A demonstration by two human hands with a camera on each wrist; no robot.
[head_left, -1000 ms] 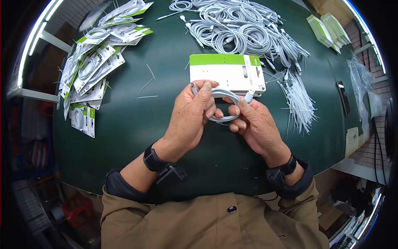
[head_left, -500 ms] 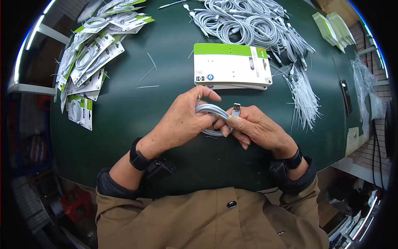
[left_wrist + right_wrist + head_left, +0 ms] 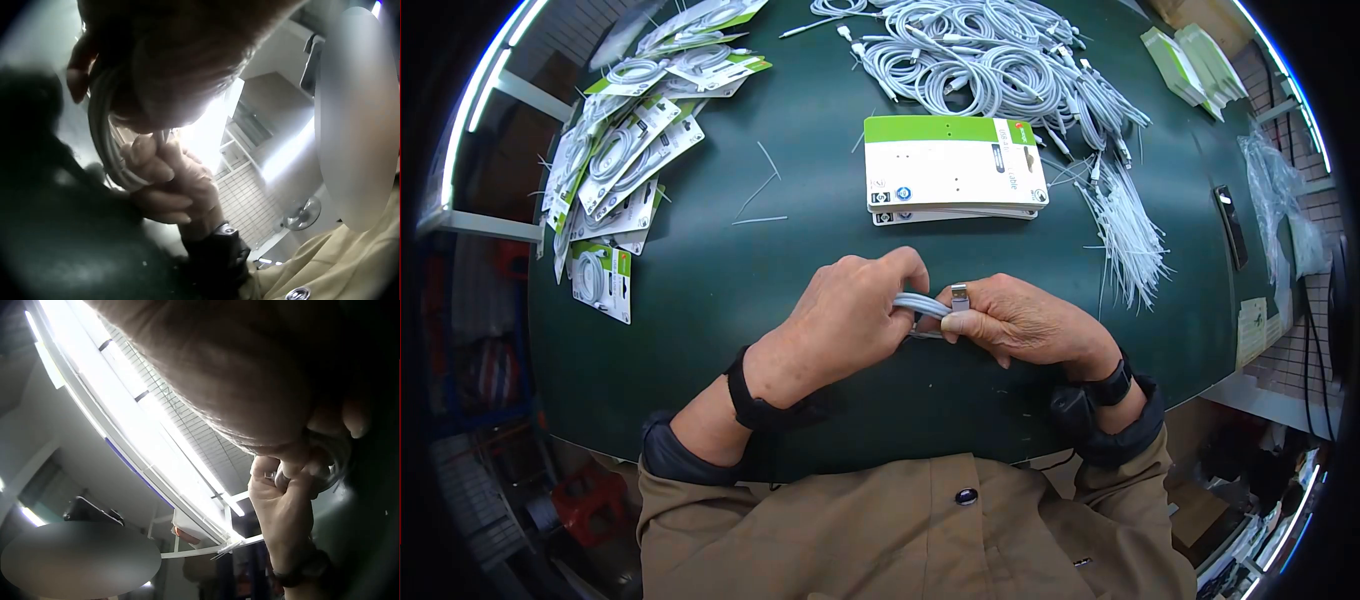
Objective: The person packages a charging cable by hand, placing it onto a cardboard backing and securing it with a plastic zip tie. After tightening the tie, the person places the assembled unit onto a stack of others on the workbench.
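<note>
A coiled light-grey USB cable [image 3: 920, 304] is held between both hands, close over the dark green table. My left hand [image 3: 840, 312], back turned up, grips the left side of the coil and hides much of it. On the other side my right hand [image 3: 1032, 320] pinches the coil with its thumb, and the metal USB plug [image 3: 959, 297] sticks up beside that thumb. The looped strands of the cable [image 3: 103, 134] pass under the fingers in the left wrist view. Just beyond the hands lies a stack of white and green cable cards [image 3: 950, 165].
A heap of coiled cables [image 3: 1000, 65] covers the back, with a bundle of white zip ties [image 3: 1130, 245] to its right. Carded cables [image 3: 610, 150] are piled at left, near loose ties [image 3: 760, 219]. A phone [image 3: 1230, 228] and plastic bags [image 3: 1275, 195] lie at right.
The left hand has rolled over so its back faces up, covering more of the coil. The USB plug now points up at the right thumb. Both hands have come down nearer the body.
</note>
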